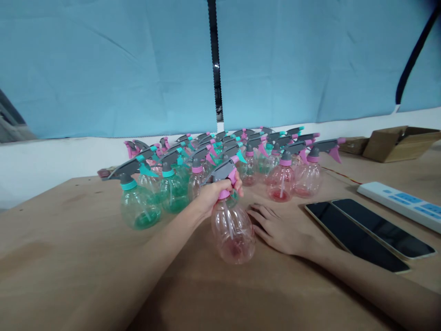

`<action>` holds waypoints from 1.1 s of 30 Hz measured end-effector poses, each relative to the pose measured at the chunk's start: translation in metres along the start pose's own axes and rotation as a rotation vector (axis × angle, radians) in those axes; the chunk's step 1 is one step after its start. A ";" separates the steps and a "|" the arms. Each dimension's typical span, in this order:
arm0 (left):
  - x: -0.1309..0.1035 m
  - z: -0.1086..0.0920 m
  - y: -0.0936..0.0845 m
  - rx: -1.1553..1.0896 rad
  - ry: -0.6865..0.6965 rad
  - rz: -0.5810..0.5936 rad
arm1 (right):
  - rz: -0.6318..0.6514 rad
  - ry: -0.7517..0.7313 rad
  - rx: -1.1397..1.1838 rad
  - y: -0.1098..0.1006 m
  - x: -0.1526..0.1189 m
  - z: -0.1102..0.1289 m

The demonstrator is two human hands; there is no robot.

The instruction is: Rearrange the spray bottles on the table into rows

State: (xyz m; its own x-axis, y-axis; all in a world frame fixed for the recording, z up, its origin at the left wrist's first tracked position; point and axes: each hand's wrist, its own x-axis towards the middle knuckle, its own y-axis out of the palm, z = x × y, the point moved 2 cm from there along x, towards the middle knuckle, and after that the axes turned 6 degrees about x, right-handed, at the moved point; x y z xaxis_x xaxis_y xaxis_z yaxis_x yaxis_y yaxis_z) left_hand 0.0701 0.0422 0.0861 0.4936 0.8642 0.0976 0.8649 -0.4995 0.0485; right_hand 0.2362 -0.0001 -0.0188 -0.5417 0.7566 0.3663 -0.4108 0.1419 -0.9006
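My left hand (pixel 220 191) is wrapped round the neck and trigger of a clear pink spray bottle (pixel 232 234) with a grey and pink head. The bottle is slightly tilted; whether its base touches the table I cannot tell. To its right my right hand (pixel 275 227) lies on the wooden table with fingers stretched out, holding nothing. Its fingertips are close beside the pink bottle. Just beyond stand several more spray bottles, among them a green one (pixel 140 207) at the left, another green one (pixel 174 191), and a pink one (pixel 280 181).
Two dark phones (pixel 356 236) lie side by side to the right of my right hand. Behind them is a white power strip (pixel 403 202) with a thin cable. An open cardboard box (pixel 389 147) stands at the back right. Blue sheeting (pixel 138 69) covers the wall behind the wooden table (pixel 69 257).
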 end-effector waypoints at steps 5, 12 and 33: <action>0.000 -0.003 -0.001 0.046 0.127 -0.025 | -0.022 0.005 0.023 0.002 0.000 -0.001; 0.003 0.001 -0.007 -0.024 0.126 -0.025 | -0.021 0.002 0.019 0.001 0.000 0.000; 0.001 -0.001 -0.001 0.034 0.179 0.024 | -0.066 0.164 0.375 -0.007 -0.004 0.013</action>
State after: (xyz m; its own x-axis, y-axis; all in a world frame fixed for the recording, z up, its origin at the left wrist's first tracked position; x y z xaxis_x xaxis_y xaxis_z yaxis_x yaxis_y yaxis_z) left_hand 0.0696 0.0435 0.0872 0.4924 0.8260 0.2743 0.8573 -0.5147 0.0110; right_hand 0.2316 -0.0120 -0.0108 -0.3936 0.8498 0.3506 -0.6960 -0.0263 -0.7175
